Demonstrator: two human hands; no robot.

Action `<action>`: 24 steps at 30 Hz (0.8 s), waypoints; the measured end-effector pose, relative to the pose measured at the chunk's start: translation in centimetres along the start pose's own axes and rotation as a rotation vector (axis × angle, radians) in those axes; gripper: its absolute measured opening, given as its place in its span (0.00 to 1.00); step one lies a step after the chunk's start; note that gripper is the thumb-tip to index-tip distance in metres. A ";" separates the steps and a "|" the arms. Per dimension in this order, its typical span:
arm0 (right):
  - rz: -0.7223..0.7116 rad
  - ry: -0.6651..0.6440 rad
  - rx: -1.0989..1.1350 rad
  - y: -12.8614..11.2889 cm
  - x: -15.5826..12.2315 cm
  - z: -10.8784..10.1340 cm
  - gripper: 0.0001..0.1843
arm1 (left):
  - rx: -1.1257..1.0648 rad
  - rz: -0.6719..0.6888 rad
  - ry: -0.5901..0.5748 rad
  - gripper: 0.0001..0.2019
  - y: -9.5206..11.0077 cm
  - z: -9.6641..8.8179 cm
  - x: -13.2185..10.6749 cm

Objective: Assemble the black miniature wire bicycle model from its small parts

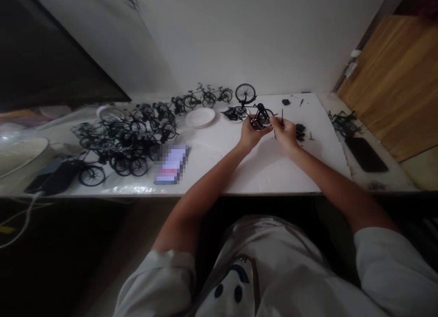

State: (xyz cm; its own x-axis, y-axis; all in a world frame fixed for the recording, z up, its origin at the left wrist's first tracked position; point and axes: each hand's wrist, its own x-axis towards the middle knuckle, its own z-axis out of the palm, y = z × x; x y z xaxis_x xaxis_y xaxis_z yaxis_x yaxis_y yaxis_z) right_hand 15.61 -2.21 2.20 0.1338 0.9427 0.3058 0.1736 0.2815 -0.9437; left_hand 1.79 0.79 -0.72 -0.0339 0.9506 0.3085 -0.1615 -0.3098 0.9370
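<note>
My left hand [251, 135] is closed around the lower part of a black model bicycle [262, 115], which it holds up over the white board. One wheel [245, 93] of the bicycle points away toward the wall; the other is between my hands. My right hand [285, 132] is closed too, its thumb and fingertips at the near wheel. A thin dark rod [282, 114], perhaps a small screwdriver, sticks up from the right fingers; its lower end is hidden. Small black parts [300, 132] lie just beyond that hand.
Many black model bicycles [126, 139] are heaped on the left. A white plate [200, 118] and a second plate with black parts [234, 114] stand behind. A lit phone [171, 164] lies left of centre, a dark phone [366, 154] at right. Green-black parts [345, 123] lie nearby.
</note>
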 end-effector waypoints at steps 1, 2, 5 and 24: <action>0.011 0.030 0.006 -0.2 -0.1 0.0 0.40 | 0.007 0.006 -0.002 0.32 0.0 0.0 0.0; 0.022 0.053 0.010 -0.3 -0.2 0.0 0.39 | 0.012 0.011 -0.004 0.32 0.0 -0.1 0.0; 0.032 0.052 0.005 -0.3 -0.2 0.0 0.38 | 0.021 0.022 0.004 0.31 -0.1 -0.2 0.1; 0.101 0.041 0.061 0.5 0.1 -0.3 0.28 | -0.018 0.006 0.024 0.29 0.3 -0.2 0.2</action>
State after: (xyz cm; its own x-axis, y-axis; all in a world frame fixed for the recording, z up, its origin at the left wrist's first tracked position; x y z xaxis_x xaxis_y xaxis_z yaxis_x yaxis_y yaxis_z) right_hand 16.02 -2.05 1.84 0.1875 0.9591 0.2120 0.0975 0.1966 -0.9756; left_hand 1.57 0.88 -0.36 -0.0582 0.9491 0.3096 -0.1795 -0.3150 0.9320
